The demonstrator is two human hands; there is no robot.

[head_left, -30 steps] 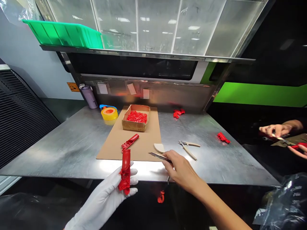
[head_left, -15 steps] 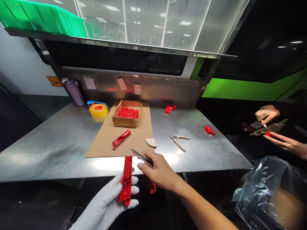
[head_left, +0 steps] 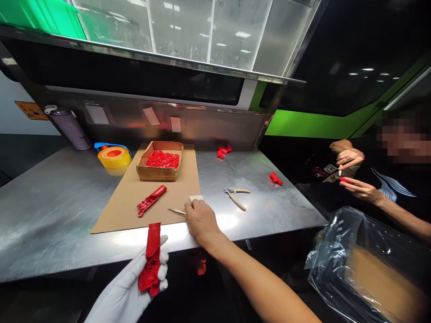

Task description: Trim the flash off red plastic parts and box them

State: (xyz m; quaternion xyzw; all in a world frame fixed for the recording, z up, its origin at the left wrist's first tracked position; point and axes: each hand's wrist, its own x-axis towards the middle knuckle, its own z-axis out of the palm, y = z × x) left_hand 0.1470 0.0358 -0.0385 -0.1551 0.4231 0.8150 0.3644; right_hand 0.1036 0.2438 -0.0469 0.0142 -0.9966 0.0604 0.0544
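My left hand (head_left: 134, 280), in a white glove, is closed around a red plastic part (head_left: 153, 244) with a tube-like upper end, held upright in front of the table edge. My bare right hand (head_left: 204, 222) rests at the front edge of the cardboard sheet (head_left: 175, 190), fingers curled downward. A craft knife (head_left: 177, 211) sticks out to the left from under its fingers, blade pointing left; the grip is largely hidden. Just beyond the knuckles lies a white wedge-shaped pad (head_left: 195, 198), partly covered. A similar red part (head_left: 151, 200) lies on the cardboard.
A cardboard box (head_left: 156, 174) of small red pieces stands on the sheet. Nippers (head_left: 235, 197) and red parts (head_left: 276, 178) lie to the right. Yellow tape (head_left: 114, 158) and a bottle (head_left: 70, 128) stand left. A co-worker's hands (head_left: 362, 190) and a plastic-lined box (head_left: 336, 251) are at right.
My right hand, with the knife, has moved away from the red part in my left hand, forward onto the cardboard beside the white pad. The view has turned right.
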